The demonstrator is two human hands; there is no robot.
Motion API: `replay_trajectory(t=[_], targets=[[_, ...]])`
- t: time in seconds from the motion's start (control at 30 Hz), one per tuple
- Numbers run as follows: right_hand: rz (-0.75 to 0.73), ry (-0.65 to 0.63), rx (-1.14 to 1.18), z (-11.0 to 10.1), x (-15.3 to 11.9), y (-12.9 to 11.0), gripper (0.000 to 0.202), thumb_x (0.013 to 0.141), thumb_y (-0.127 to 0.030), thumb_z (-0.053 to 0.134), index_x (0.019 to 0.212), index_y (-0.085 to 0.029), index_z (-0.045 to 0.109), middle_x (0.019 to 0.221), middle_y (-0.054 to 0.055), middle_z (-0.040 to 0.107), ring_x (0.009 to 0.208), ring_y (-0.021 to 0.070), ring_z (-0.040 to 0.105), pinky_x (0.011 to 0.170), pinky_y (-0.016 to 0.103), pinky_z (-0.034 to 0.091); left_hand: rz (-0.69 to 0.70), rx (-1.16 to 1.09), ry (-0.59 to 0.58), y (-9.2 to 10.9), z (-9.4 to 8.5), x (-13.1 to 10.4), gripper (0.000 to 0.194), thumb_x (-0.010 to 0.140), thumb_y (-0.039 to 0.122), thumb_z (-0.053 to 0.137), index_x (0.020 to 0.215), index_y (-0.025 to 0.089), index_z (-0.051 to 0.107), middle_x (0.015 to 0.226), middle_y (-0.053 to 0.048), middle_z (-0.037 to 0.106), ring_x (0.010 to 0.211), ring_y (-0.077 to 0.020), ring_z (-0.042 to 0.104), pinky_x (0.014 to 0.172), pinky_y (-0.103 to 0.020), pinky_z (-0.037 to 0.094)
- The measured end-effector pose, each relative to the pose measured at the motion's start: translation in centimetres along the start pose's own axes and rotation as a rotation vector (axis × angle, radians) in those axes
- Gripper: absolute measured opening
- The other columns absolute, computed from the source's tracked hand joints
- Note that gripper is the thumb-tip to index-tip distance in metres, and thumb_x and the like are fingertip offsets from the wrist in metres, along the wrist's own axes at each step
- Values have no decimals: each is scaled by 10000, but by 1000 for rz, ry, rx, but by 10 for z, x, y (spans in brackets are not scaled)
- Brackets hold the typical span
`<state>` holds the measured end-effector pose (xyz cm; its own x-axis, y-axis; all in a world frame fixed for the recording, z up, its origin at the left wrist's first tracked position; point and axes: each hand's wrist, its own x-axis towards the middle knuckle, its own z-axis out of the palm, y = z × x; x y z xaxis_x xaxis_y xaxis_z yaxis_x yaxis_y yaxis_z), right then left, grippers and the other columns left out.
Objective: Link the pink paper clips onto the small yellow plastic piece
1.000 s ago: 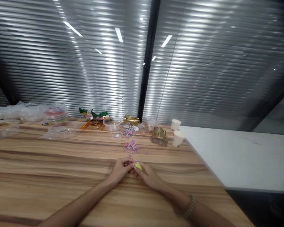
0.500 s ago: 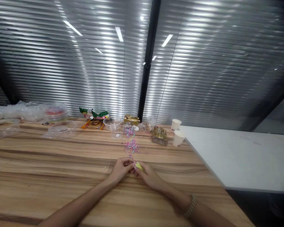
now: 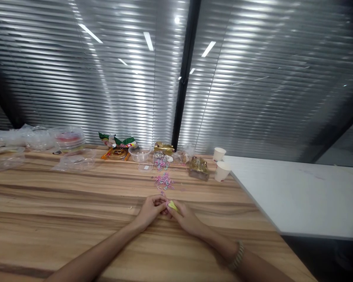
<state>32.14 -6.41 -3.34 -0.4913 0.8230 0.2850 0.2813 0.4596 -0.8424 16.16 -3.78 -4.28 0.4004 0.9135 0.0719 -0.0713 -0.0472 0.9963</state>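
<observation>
My left hand (image 3: 150,210) and my right hand (image 3: 186,217) rest together on the wooden table (image 3: 76,219), fingertips touching. A small yellow piece (image 3: 173,205) is pinched in my right hand's fingers, and my left hand's fingers close on something tiny next to it, too small to identify. Just beyond the hands lies a loose pile of small pink and blue rings (image 3: 164,181). A clear bag with more of them (image 3: 159,160) sits farther back. A beaded bracelet (image 3: 237,256) is on my right wrist.
Along the window blinds stand clear plastic containers (image 3: 69,141), a small clear bowl (image 3: 139,154), snack wrappers (image 3: 117,143), gold packets (image 3: 198,167) and two paper cups (image 3: 221,166). A white table (image 3: 297,196) adjoins on the right.
</observation>
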Motion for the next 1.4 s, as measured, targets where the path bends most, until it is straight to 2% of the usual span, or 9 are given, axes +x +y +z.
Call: replay_trajectory(t=[0.23, 0.4, 0.6, 0.83, 0.97, 1.1, 1.27, 1.4], targets=[[-9, 5, -16, 1, 0, 4, 348, 925, -405, 309, 854, -154, 541, 833, 36, 589, 764, 149, 537, 715, 236, 400, 0, 28, 19, 2, 0, 0, 283, 661, 368, 657, 713, 91, 628, 587, -29, 595, 512, -105, 504, 513, -200, 388], [5, 15, -48, 0, 0, 6, 355, 928, -404, 299, 807, -159, 525, 736, 10, 555, 665, 127, 502, 642, 210, 385, -10, 30, 18, 6, 2, 0, 279, 651, 375, 660, 673, 98, 632, 562, -22, 602, 508, -112, 519, 521, -204, 401], [-45, 8, 13, -1, 2, 4, 339, 929, -412, 292, 854, -168, 516, 847, 29, 568, 788, 151, 514, 744, 237, 381, -9, 15, 65, 9, 4, -2, 274, 626, 366, 678, 685, 100, 644, 551, -22, 608, 516, -123, 536, 540, -215, 417], [-55, -3, 96, -1, 1, 3, 406, 925, -467, 235, 935, -172, 513, 885, 39, 546, 828, 155, 498, 778, 257, 375, 51, 80, 83, 5, 3, -2, 267, 663, 356, 656, 753, 104, 667, 655, -51, 653, 585, -142, 570, 571, -220, 437], [-5, 21, 99, 0, -1, 7, 460, 927, -478, 183, 916, -165, 519, 801, 31, 519, 739, 141, 476, 707, 246, 383, 45, 73, 95, 6, 4, -2, 285, 660, 362, 658, 778, 104, 667, 683, -60, 662, 588, -148, 581, 566, -225, 453], [33, 23, 64, 0, -1, 7, 444, 921, -485, 215, 889, -165, 521, 700, 6, 472, 630, 122, 431, 625, 226, 371, 50, 83, 134, 12, 6, -4, 295, 641, 375, 665, 753, 102, 669, 681, -63, 666, 596, -159, 591, 589, -243, 470], [13, 11, 111, -1, 0, 6, 470, 912, -504, 217, 883, -160, 536, 799, 33, 519, 752, 152, 479, 719, 255, 383, 68, 130, 105, 8, 3, -5, 280, 648, 352, 659, 804, 120, 676, 747, -68, 681, 663, -182, 611, 628, -260, 484], [42, -9, 122, 1, 0, 11, 504, 897, -536, 223, 869, -154, 550, 799, 41, 533, 749, 163, 481, 713, 271, 391, 144, 218, 76, 5, 1, -7, 240, 678, 310, 644, 842, 138, 678, 784, -65, 680, 698, -182, 609, 652, -260, 480]])
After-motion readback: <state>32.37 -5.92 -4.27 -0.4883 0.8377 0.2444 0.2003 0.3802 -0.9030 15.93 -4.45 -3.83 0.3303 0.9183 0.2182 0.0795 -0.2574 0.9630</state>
